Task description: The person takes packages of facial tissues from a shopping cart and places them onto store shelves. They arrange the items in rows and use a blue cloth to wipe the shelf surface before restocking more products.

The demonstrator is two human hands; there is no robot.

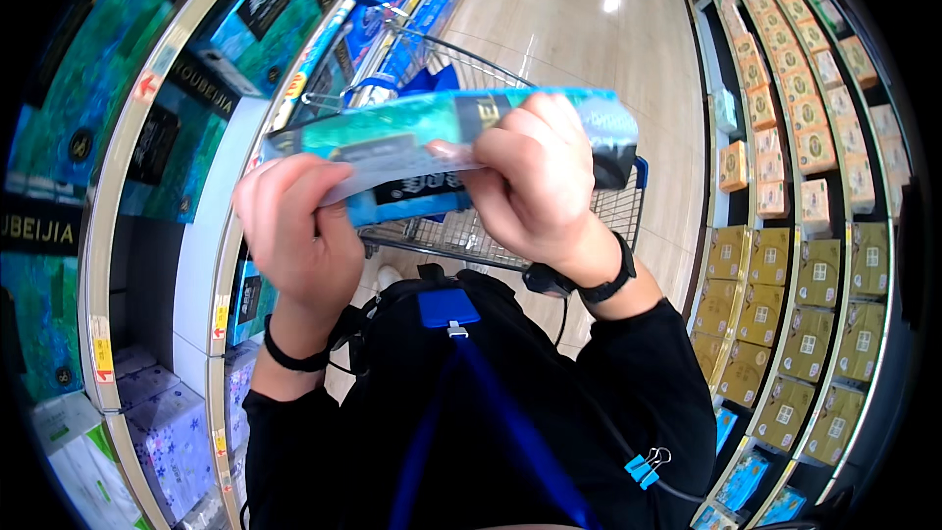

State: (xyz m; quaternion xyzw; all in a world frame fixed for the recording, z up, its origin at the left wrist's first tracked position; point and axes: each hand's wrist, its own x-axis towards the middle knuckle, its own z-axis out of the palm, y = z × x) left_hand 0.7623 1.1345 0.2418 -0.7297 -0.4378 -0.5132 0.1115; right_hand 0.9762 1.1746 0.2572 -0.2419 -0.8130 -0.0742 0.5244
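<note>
A soft plastic-wrapped pack of tissues (397,125), blue-green with a black band, lies across both hands above a wire shopping cart (471,239). At its left part, my left hand (302,228) pinches a translucent edge of the wrapping between thumb and fingers. My right hand (533,169) grips the wrapping near the pack's middle, its fingers curled over the top. The underside of the pack is partly hidden by the hands. Black bands circle both wrists, and a blue badge (449,308) on a lanyard hangs at the chest.
Shelves on the left hold large blue-green tissue packs (254,22) and purple flowered packs (169,434). Right-hand shelves carry orange-white packs (802,88) and gold packs (806,342). A tiled aisle floor (589,22) runs ahead between them, beyond the cart.
</note>
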